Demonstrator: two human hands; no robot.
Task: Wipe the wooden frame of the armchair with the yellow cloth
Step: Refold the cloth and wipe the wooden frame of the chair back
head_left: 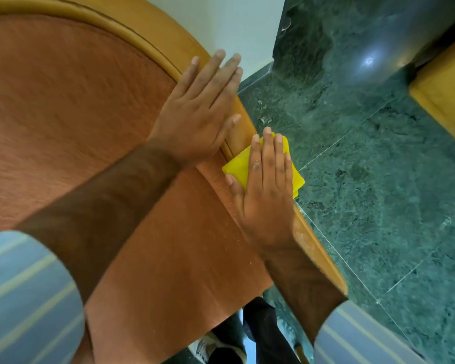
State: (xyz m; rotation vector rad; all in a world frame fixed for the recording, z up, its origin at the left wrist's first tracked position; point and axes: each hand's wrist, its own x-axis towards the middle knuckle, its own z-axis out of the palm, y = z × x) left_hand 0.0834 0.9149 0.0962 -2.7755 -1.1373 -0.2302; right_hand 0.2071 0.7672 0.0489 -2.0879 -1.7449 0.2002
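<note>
Underfoot lay dark green marble floor point(365, 158), meeting a white wall point(221, 19) at the far side. Orange upholstery point(71, 114) filled the left, edged by the wooden frame point(243, 135) running from far left to near right. The right hand point(267, 190), fingers together, pressed the yellow cloth point(238, 164) flat on that frame; the left hand point(197, 111) lay flat, fingers slightly spread, just beyond.

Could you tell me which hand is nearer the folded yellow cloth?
Right hand presses flat on the folded yellow cloth; left hand rests apart, higher on the curved wooden frame.
</note>
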